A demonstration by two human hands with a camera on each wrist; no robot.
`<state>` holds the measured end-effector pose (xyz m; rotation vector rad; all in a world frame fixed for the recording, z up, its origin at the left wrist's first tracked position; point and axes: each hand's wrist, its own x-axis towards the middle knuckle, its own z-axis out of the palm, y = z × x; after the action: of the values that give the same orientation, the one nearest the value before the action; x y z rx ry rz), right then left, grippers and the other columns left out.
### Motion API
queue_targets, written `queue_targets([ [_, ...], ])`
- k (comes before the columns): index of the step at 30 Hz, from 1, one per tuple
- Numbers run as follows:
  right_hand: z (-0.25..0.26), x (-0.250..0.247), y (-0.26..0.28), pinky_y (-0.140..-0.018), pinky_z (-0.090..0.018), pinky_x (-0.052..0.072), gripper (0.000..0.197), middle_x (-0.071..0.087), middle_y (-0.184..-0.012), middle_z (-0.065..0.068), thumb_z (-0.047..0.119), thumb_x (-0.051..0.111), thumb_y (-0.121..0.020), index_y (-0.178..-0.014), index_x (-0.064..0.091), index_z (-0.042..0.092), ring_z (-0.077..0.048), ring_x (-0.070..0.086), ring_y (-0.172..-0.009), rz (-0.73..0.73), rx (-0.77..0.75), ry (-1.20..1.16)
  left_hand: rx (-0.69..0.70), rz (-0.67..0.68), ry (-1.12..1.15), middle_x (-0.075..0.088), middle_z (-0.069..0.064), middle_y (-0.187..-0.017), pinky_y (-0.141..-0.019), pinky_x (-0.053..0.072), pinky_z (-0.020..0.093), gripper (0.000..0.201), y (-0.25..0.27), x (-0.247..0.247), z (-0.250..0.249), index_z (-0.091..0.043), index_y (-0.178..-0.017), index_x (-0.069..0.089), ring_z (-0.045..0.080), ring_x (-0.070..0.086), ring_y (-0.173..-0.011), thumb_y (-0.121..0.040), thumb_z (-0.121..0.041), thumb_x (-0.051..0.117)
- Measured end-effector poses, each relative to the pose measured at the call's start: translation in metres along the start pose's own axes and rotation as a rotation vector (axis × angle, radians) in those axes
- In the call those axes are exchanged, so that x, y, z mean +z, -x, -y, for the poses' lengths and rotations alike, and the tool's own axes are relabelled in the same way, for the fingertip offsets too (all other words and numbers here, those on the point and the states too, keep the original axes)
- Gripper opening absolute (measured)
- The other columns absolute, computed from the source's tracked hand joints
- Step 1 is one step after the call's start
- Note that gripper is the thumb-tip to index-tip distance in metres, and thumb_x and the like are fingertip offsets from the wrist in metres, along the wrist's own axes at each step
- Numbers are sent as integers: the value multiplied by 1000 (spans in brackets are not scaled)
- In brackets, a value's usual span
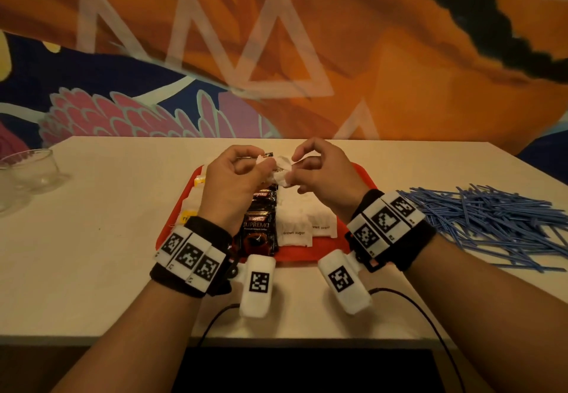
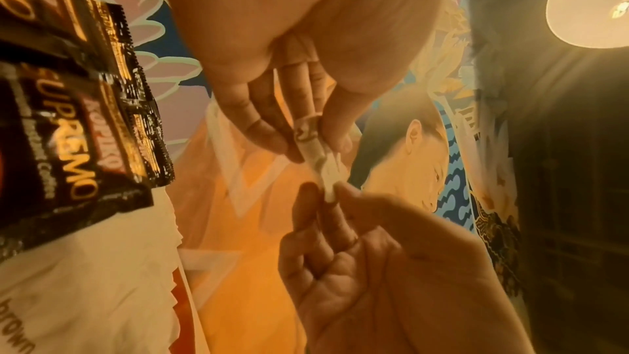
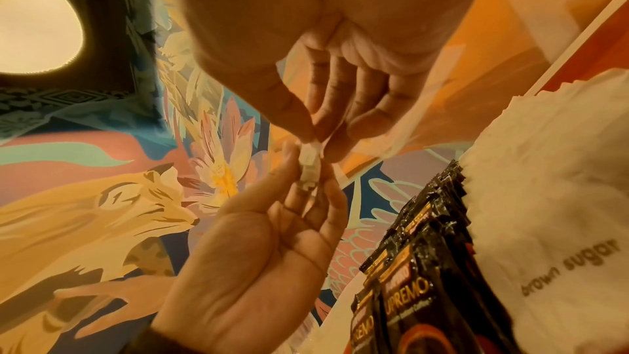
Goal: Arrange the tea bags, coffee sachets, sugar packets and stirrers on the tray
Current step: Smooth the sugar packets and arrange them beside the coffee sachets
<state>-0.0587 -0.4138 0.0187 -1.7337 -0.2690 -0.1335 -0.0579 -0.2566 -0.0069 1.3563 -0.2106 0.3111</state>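
Above the far end of the red tray, my left hand and right hand pinch opposite ends of one crumpled white sugar packet. In the left wrist view, my left hand's thumb and fingers clamp the sugar packet from above and my right hand's fingertips pinch its lower end. The right wrist view shows the same sugar packet. On the tray lie black coffee sachets, white brown-sugar packets and tea bags. Blue stirrers are heaped on the table to the right.
Two glass cups stand at the table's far left edge. The white table ends at a painted wall behind. Cables run from my wrists over the near table edge. A lamp glows overhead.
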Motion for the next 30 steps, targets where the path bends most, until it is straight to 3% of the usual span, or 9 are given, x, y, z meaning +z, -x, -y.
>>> queue_targets([
  [5,-4,1,1,-61,-34,52,28,65,-79,-8,-3,76,-80,-83,55,15,-18,64,-68,-42,-61,-91,63,-6,-20,71,21,-93,-65,56,32,27,2,6,0,-15,-99,54,31,73,-80,-86,-3,74],
  [8,-5,-2,0,-59,-30,49,28,63,-76,-6,-5,73,-82,-81,55,16,-17,61,-65,-78,-13,-170,107,52,-20,71,24,-95,-71,59,36,30,4,5,-2,-15,-100,51,34,74,-85,-85,-4,74],
  [13,-2,-4,-1,-60,-28,47,25,65,-77,-5,-3,65,-87,-78,54,17,-18,59,-69,-103,88,-299,171,63,-103,69,3,-78,-76,58,34,28,6,3,-3,-14,-89,50,22,71,-79,-85,-2,75],
  [17,-6,-4,1,-59,-28,49,32,68,-79,3,-8,68,-82,-71,61,22,-18,63,-74,-149,-83,-140,211,22,-159,63,6,-79,-69,59,35,27,4,2,-2,-14,-84,51,22,68,-75,-84,-3,76],
  [20,-7,-5,4,-58,-29,47,35,70,-72,3,-11,65,-81,-64,70,20,-16,60,-67,-112,-135,-30,187,19,-130,67,4,-78,-61,56,30,24,3,0,-2,-13,-85,54,21,71,-76,-86,-2,74],
  [23,-6,-7,5,-57,-26,49,31,76,-82,1,-7,66,-83,-78,77,22,-14,57,-65,-105,-123,11,164,42,-156,69,-2,-79,-57,57,32,20,2,-2,-1,-17,-84,61,20,69,-75,-85,-4,76],
  [27,-7,-8,6,-62,-34,47,33,74,-93,-18,-3,66,-85,-95,76,27,-20,50,-62,-140,-89,-1,128,101,-152,71,0,-94,-61,58,30,19,1,-5,1,-17,-85,69,18,69,-83,-87,1,72],
  [30,-9,-10,6,-63,-30,49,36,73,-108,-4,-2,69,-84,-108,72,25,-15,57,-68,-127,-88,-60,87,157,-137,74,-2,-99,-67,59,30,23,2,-8,0,-18,-95,72,18,70,-87,-89,4,68],
])
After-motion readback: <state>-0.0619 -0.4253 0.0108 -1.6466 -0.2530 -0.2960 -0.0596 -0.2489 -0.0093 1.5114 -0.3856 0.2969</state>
